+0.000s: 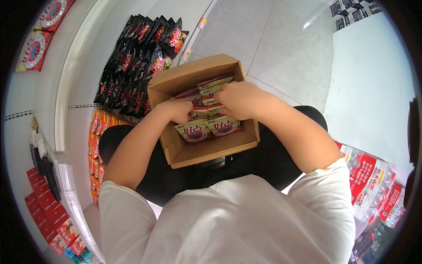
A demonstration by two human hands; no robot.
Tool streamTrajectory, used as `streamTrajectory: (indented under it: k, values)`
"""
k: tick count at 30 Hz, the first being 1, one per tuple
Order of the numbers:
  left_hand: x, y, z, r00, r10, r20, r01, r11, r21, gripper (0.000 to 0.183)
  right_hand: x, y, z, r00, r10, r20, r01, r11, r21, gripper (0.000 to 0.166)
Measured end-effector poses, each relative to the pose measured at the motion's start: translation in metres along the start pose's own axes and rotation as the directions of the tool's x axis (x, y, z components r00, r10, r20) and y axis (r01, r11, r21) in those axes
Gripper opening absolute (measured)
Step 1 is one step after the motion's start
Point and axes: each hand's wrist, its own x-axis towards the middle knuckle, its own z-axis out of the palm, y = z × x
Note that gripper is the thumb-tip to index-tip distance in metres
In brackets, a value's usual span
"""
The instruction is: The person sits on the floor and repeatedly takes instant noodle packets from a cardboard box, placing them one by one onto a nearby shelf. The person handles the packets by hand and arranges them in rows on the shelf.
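Note:
An uncovered cardboard box (211,161) sits between my knees. Inside, yellow-and-red snack packets (194,131) stand in two rows, with a darker packet (194,99) among those farther back. My left hand (179,110) reaches over the box's left side, its fingers curled down at the left row. My right hand (240,99) comes in from the right, with thumb and fingers against the right row. The fingertips of both hands are partly hidden, so whether either one grips a packet cannot be told.
Black snack bags (132,69) fill a white shelf at left, with orange packets (97,148) nearer me. Higher left are red boxes (49,204) and more yellow-and-red packets (34,49). Red-wrapped water bottles (372,184) stand at right beside a white panel (366,76). Grey floor tiles (237,36) lie ahead.

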Motion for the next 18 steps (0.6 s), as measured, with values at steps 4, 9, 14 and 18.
streamTrajectory:
  k: [4, 9, 14, 18]
  values:
    - [-0.016, 0.002, -0.014, 0.997, 0.002, -0.073, -0.007, 0.997, -0.07, 0.028, 0.003, 0.0, -0.002, 0.994, -0.061, -0.089, 0.063, 0.998, 0.023, 0.032]
    - [-0.041, 0.008, -0.021, 0.996, 0.048, -0.074, -0.055, 0.994, -0.095, 0.026, 0.008, 0.001, -0.002, 0.988, -0.068, -0.142, 0.075, 0.996, 0.041, 0.03]
    - [-0.093, -0.005, -0.035, 0.909, 0.282, -0.306, -0.359, 0.904, -0.233, 0.028, 0.017, 0.004, -0.002, 0.995, -0.059, -0.076, 0.062, 0.997, 0.044, 0.047]
    - [-0.138, -0.009, -0.051, 0.875, 0.323, -0.36, -0.464, 0.772, -0.434, 0.033, 0.024, 0.002, 0.007, 0.972, -0.162, -0.17, 0.183, 0.976, 0.116, 0.062]
